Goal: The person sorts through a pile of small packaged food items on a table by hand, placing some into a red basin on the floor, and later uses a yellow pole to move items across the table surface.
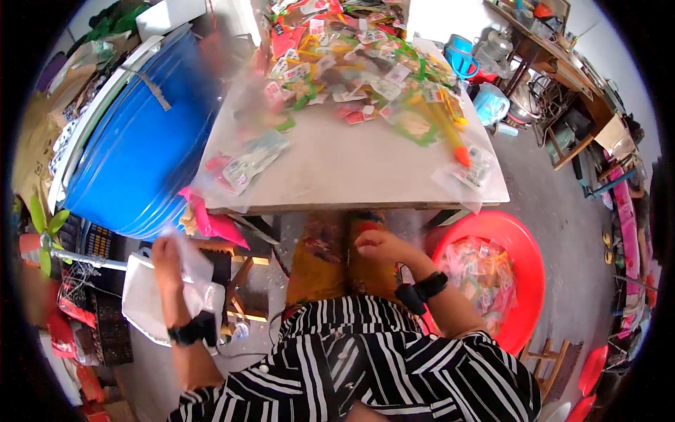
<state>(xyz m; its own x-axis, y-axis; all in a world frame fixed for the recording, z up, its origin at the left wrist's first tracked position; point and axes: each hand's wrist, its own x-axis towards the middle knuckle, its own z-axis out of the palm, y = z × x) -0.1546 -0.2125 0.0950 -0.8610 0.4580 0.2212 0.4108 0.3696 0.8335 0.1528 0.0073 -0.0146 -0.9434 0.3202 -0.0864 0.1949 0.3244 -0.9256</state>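
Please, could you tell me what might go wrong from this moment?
1. The clear packet at the table's right front corner hangs past the edge, so a light knock might tip it off.
2. The packets are heaped loosely at the far end, so some could slide.
3. The left hand seems to hold a thin clear bag, blurred here; it might slip and fall.

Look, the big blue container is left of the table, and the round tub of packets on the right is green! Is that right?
Not quite: the head view shows that the round tub of packets on the right is red, not green. The big blue container is left of the table, as you said.
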